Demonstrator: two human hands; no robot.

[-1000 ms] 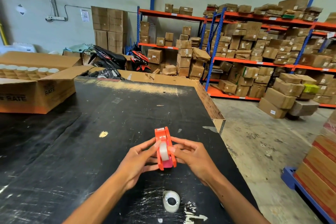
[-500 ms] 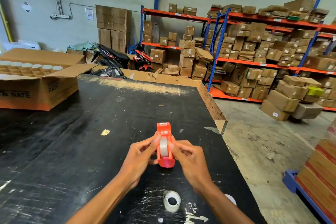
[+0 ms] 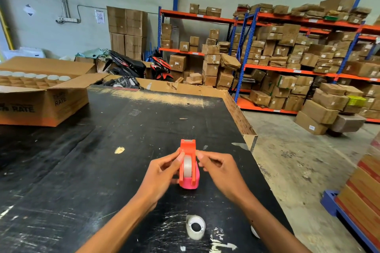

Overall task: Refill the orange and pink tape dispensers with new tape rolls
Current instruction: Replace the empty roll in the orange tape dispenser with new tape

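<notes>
The orange and pink tape dispenser (image 3: pixel 188 165) stands upright on the black surface (image 3: pixel 102 160), a clear roll seated in it. The left hand (image 3: pixel 162 174) pinches its left side; the right hand's (image 3: pixel 220 168) grip (fingers curled) touches its right. A spare tape roll (image 3: pixel 195 227) lies nearer than the dispenser.

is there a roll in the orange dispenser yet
Yes: a clear tape roll sits between the side walls of the orange dispenser.

open black tabletop (image 3: pixel 102 170), cardboard box (image 3: pixel 41 104) far left, tape roll (image 3: pixel 195 227) near edge
</notes>
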